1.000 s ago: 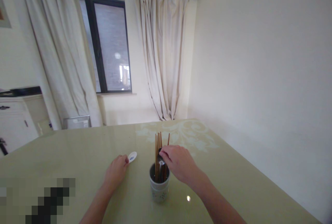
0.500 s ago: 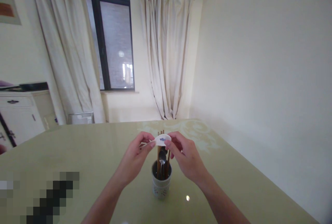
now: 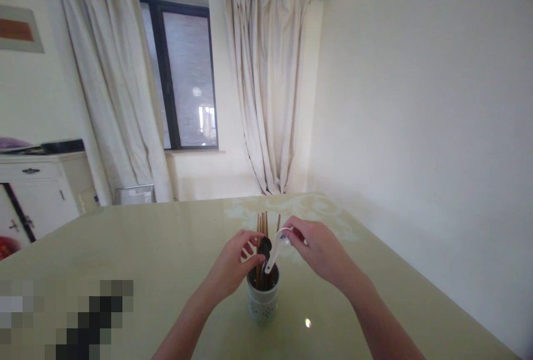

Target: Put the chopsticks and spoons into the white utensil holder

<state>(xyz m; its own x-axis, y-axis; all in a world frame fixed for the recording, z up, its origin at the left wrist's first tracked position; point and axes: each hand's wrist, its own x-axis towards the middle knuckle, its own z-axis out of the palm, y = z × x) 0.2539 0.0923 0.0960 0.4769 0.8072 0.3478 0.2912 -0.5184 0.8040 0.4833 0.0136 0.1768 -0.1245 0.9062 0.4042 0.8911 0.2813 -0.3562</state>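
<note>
A white Chinese soup spoon [image 3: 276, 250] with a small blue mark is pinched by its bowl in my right hand [image 3: 318, 246]. Its handle slants down and left, the tip just over the rim of a pale patterned utensil cup [image 3: 263, 301]. Wooden chopsticks [image 3: 259, 226] and dark metal spoons [image 3: 265, 247] stand upright in that cup. My left hand [image 3: 237, 257] is at the left of the metal spoons, thumb and fingers apart, the tips close to the spoon heads; whether they touch, I cannot tell.
The cup stands on a glossy pale green table [image 3: 166, 249]. A wall [image 3: 425, 126] runs along the table's right side. At the far left is a white cabinet [image 3: 45, 182]. Curtains [image 3: 266, 82] and a window [image 3: 189, 76] lie behind. A pixelated patch covers the lower left.
My left hand has let go of the soup spoon and moved down toward the metal spoons. The soup spoon has turned from level to handle-down in my right hand, which has shifted right.
</note>
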